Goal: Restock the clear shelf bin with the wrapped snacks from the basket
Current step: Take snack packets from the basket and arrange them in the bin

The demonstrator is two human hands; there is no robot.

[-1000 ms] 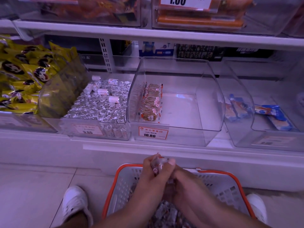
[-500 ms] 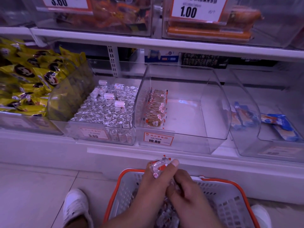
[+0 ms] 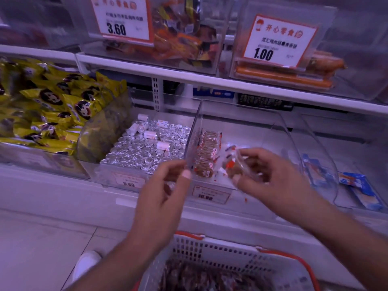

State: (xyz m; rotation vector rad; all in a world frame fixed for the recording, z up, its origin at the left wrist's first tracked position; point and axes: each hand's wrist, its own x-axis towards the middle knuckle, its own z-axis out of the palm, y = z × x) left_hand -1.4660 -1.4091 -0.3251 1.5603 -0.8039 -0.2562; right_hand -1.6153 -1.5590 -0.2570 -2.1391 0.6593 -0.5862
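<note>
Clear crinkly wrap fills my right hand (image 3: 266,175), fingers curled round a clutch of wrapped snacks (image 3: 233,162) at the mouth of the clear shelf bin (image 3: 279,131). My left hand (image 3: 165,185) hangs loosely curled, seemingly empty. I'd set these upright just beside the standing row (image 3: 206,154) by the left wall, packing tight. More wait in the basket (image 3: 210,250) below.
</note>
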